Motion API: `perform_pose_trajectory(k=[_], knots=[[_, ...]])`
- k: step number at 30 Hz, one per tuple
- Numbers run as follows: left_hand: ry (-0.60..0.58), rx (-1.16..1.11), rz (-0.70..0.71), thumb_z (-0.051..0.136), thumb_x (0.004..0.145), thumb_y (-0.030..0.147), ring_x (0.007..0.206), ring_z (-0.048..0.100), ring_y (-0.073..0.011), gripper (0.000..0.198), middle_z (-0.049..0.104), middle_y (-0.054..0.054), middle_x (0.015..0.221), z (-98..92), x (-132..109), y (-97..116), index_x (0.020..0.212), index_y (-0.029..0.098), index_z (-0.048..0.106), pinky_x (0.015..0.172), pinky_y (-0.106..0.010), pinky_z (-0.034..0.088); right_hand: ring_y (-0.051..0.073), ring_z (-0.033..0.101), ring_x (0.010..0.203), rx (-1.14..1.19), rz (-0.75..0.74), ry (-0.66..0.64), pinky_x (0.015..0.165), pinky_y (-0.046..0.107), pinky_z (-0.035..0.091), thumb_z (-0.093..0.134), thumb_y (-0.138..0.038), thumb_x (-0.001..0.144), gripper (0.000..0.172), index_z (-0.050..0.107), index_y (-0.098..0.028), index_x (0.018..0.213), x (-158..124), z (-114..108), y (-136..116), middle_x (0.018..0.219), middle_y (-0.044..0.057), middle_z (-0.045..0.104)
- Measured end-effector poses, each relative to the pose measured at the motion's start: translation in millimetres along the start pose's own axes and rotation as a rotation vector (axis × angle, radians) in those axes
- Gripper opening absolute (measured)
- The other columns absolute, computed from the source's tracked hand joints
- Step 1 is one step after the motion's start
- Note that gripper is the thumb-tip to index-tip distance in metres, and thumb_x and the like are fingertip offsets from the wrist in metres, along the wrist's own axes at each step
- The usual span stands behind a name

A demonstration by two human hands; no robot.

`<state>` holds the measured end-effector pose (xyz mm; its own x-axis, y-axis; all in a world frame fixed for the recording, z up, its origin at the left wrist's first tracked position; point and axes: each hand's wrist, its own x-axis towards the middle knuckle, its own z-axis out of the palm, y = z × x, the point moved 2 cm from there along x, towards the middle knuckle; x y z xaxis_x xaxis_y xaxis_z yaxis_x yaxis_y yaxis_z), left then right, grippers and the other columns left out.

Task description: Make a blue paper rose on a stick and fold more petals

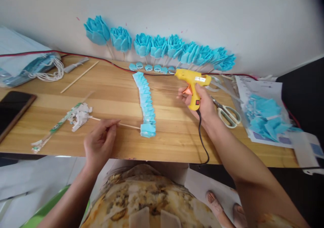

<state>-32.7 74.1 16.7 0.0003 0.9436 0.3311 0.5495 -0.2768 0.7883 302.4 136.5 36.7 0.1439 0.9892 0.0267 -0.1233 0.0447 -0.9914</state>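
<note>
Stick (129,125), thin and pale, pinched in the left hand (101,140), meets the near end of a pleated blue strip (146,101) on the wood-grained table (169,136); the right hand (204,103) grips a yellow glue gun (188,76). Behind, blue flowers (121,39) line the white wall (177,5).

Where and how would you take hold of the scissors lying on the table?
I'd take the scissors' pale handles, coming from the near right: the finger loops lie uncovered and angle toward the table's near edge, while the blades point away, close by the right hand holding the yellow glue gun.
</note>
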Motion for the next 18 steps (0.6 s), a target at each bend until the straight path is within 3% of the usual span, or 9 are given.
perform_pose_trajectory(k=[4, 7, 10, 18], knots=[[0.0, -0.001, 0.016, 0.058, 0.091, 0.022, 0.081, 0.069, -0.0171, 0.017, 0.073, 0.001, 0.088, -0.1, 0.4, 0.4, 0.098, 0.026, 0.073, 0.073, -0.028, 0.053, 0.026, 0.071, 0.088, -0.154, 0.069, -0.269, 0.084, 0.039, 0.057, 0.068, -0.061, 0.081, 0.041, 0.073, -0.021, 0.082, -8.3, 7.2, 5.5, 0.086, 0.008, 0.077], [-0.029, -0.018, 0.053, 0.054, 0.088, 0.016, 0.083, 0.069, -0.0172, 0.019, 0.072, 0.001, 0.087, 0.3, 1.2, -0.2, 0.089, 0.025, 0.072, 0.077, -0.029, 0.053, 0.021, 0.07, 0.082, -0.262, 0.101, -0.406, 0.076, 0.032, 0.056, 0.07, -0.06, 0.083, 0.042, 0.077, -0.019, 0.083, -9.7, 7.2, 11.5, 0.091, 0.008, 0.079], [-0.064, -0.045, 0.078, 0.052, 0.087, 0.014, 0.08, 0.067, -0.0163, 0.02, 0.07, 0.001, 0.083, 0.1, 2.3, 1.5, 0.08, 0.023, 0.069, 0.076, -0.028, 0.052, 0.015, 0.066, 0.072, -0.292, 0.117, -0.44, 0.065, 0.026, 0.053, 0.07, -0.059, 0.083, 0.042, 0.079, -0.018, 0.086, -8.9, 6.6, 14.5, 0.093, 0.008, 0.08], [-0.153, -0.022, 0.054, 0.047, 0.086, 0.014, 0.064, 0.057, -0.0118, 0.02, 0.061, 0.004, 0.069, -3.2, 1.0, 5.6, 0.074, 0.02, 0.061, 0.065, -0.025, 0.045, 0.014, 0.067, 0.074, -0.305, 0.141, -0.5, 0.069, 0.024, 0.053, 0.071, -0.061, 0.082, 0.044, 0.079, -0.018, 0.083, -8.3, 5.9, 14.7, 0.088, 0.007, 0.079]])
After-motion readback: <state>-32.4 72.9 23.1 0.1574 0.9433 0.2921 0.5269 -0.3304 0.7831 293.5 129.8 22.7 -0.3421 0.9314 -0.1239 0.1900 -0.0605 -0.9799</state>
